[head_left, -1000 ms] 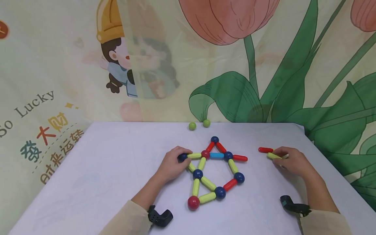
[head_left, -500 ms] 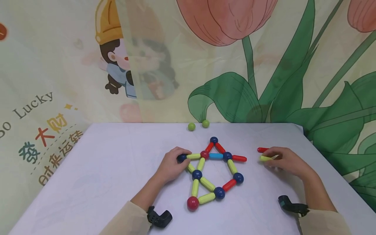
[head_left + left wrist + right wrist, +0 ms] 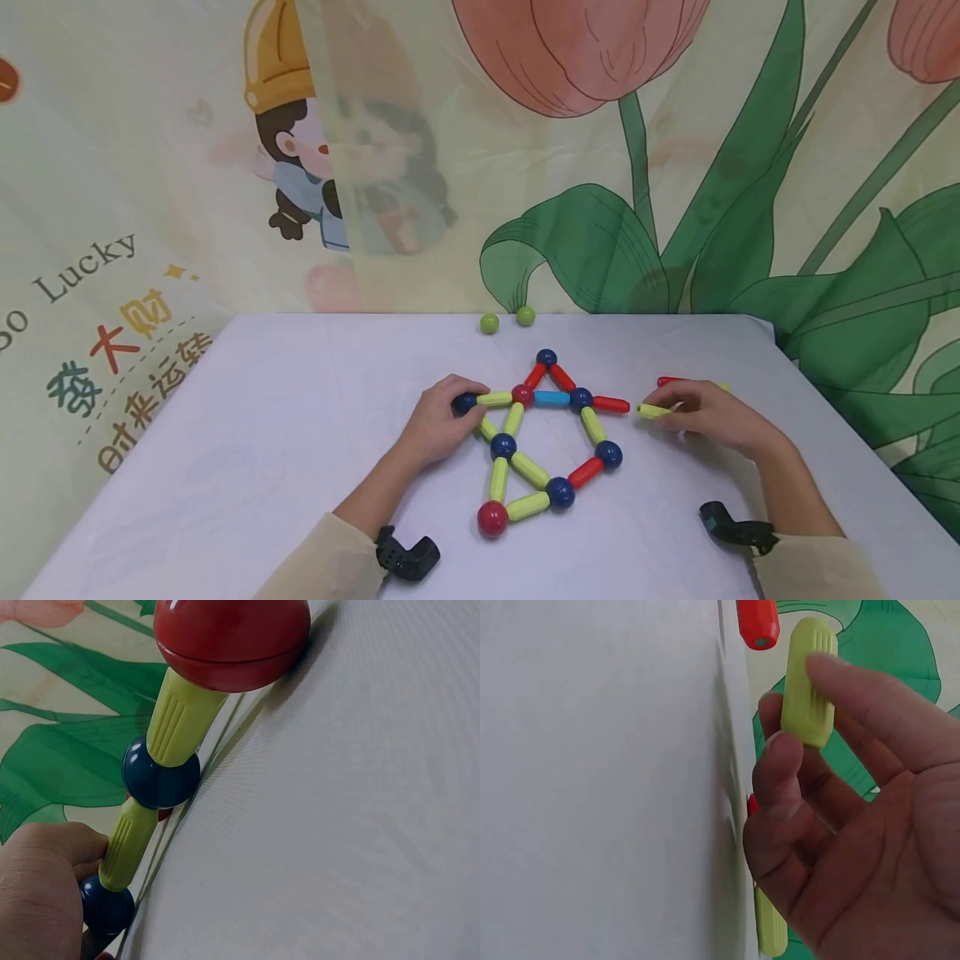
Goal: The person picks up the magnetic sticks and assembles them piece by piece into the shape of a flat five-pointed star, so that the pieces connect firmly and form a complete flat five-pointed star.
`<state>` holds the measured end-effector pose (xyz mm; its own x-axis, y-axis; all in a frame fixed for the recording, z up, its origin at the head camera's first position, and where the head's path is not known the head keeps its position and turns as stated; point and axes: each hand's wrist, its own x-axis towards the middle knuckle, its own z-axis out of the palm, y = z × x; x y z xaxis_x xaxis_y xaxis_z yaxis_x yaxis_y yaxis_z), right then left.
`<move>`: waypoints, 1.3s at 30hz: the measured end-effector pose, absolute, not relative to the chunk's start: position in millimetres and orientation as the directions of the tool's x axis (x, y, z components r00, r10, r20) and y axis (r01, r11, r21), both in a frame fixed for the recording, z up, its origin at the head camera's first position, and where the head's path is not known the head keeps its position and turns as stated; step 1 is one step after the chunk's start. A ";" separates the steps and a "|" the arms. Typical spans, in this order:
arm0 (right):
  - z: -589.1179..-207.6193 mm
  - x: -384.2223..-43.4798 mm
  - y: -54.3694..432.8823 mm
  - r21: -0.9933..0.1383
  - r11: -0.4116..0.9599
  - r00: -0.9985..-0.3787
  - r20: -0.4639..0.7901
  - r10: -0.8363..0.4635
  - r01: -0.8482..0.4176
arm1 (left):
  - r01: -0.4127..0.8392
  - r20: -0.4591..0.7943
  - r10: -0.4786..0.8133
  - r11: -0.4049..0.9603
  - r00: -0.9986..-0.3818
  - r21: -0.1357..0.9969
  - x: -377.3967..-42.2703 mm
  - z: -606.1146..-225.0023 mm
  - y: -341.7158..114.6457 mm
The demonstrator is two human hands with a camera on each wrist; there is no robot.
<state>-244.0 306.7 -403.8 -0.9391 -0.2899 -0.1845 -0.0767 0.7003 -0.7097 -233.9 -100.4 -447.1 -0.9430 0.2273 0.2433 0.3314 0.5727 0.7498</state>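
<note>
A flat frame of magnetic rods and balls lies on the white table, its rods yellow-green, red and light blue. My left hand (image 3: pixel 438 421) grips the dark blue ball (image 3: pixel 465 404) at the frame's left corner; in the left wrist view the thumb lies beside a yellow-green rod (image 3: pixel 129 844) and a dark blue ball (image 3: pixel 107 906). Between thumb and fingertips, my right hand (image 3: pixel 716 417) pinches a loose yellow-green magnetic rod (image 3: pixel 808 697). That rod points left, just short of the red rod (image 3: pixel 611 405) sticking out from the frame's right side.
Behind the right hand lie a loose red rod (image 3: pixel 667 381) and another yellow-green rod (image 3: pixel 771 922), both partly hidden. Two green balls (image 3: pixel 490 323) sit near the table's back edge. A large red ball (image 3: pixel 492 518) forms the frame's near corner. A printed cloth hangs behind the table.
My right hand has picked up the yellow-green rod and carried it left toward the frame's protruding red rod. The left hand has kept its grip on the dark blue ball.
</note>
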 end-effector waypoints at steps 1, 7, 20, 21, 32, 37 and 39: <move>-403.6 -244.1 305.6 -0.717 0.693 -0.935 -0.192 -0.298 -0.074 | 0.332 0.243 0.228 0.573 -0.943 0.750 -233.9 -447.2 -100.5; -402.1 -242.7 299.2 -0.760 0.645 -0.907 -0.212 -0.365 -0.082 | 0.337 0.249 0.228 0.566 -0.941 0.753 -234.1 -447.5 -100.8; -405.1 -240.5 291.1 -0.808 0.587 -0.852 -0.268 -0.450 -0.056 | 0.332 0.246 0.225 0.560 -0.943 0.759 -234.0 -447.1 -100.3; -405.5 -240.4 290.2 -0.805 0.590 -0.848 -0.276 -0.453 -0.054 | 0.334 0.248 0.226 0.559 -0.942 0.759 -234.0 -447.0 -100.3; -406.1 -240.8 287.6 -0.801 0.598 -0.845 -0.320 -0.428 0.000 | 0.341 0.256 0.227 0.552 -0.940 0.761 -234.2 -447.8 -100.9; -410.6 -243.1 289.9 -0.811 0.584 -0.867 -0.313 -0.388 0.032 | 0.343 0.257 0.230 0.553 -0.939 0.759 -234.1 -447.6 -101.3; -411.7 -244.3 289.4 -0.809 0.586 -0.876 -0.308 -0.372 0.036 | 0.344 0.257 0.231 0.553 -0.938 0.759 -234.0 -447.1 -101.4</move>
